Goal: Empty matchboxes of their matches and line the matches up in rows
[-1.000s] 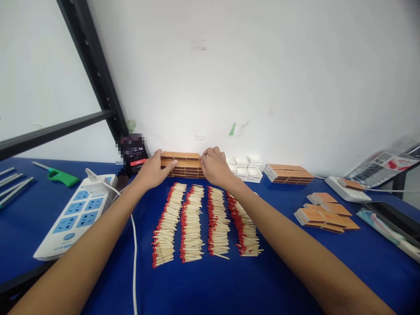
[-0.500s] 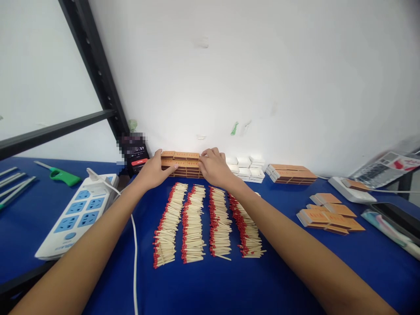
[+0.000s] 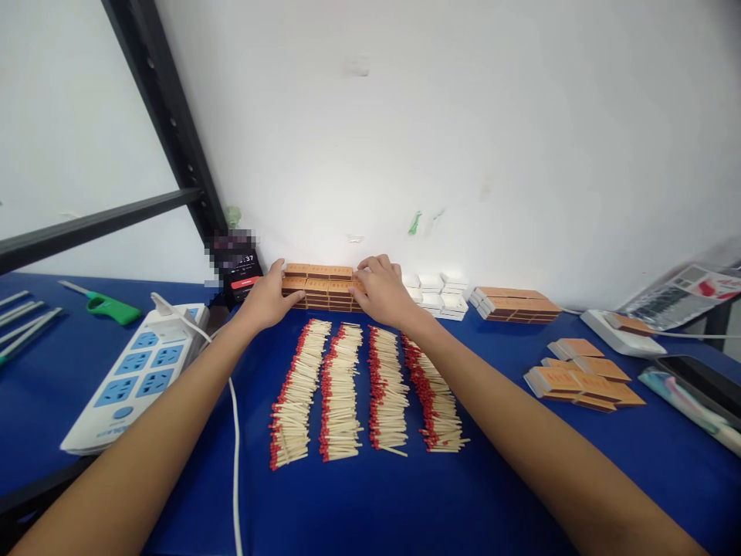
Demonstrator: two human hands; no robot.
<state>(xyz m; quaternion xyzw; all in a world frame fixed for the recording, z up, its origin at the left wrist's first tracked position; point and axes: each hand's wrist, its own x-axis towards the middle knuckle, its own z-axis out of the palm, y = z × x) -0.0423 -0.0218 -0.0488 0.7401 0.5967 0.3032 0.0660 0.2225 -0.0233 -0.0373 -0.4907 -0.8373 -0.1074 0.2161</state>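
Note:
Against the wall stands a stacked block of orange matchboxes [image 3: 317,287] with brown striking sides. My left hand [image 3: 266,300] grips its left end, thumb along the front and fingers toward the back. At the right end my right hand [image 3: 383,292] presses in, thumb at the front and fingers bent over the corner. In front of the block lie rows of loose red-tipped matches [image 3: 341,394], their heads mostly to the left. White inner trays [image 3: 431,284] are stacked beside my right hand, partly hidden by it.
More stacked matchboxes [image 3: 515,303] stand right of the trays, with a loose pile of matchboxes [image 3: 579,374] nearer. At left are a power strip [image 3: 139,367], its white cable [image 3: 236,448], a phone [image 3: 238,270] and a green lighter [image 3: 113,309]. A black shelf post [image 3: 174,116] rises behind.
My left thumb has slid slightly left along the front of the matchbox block. My right thumb has dropped a little lower on the front. The matches have not moved.

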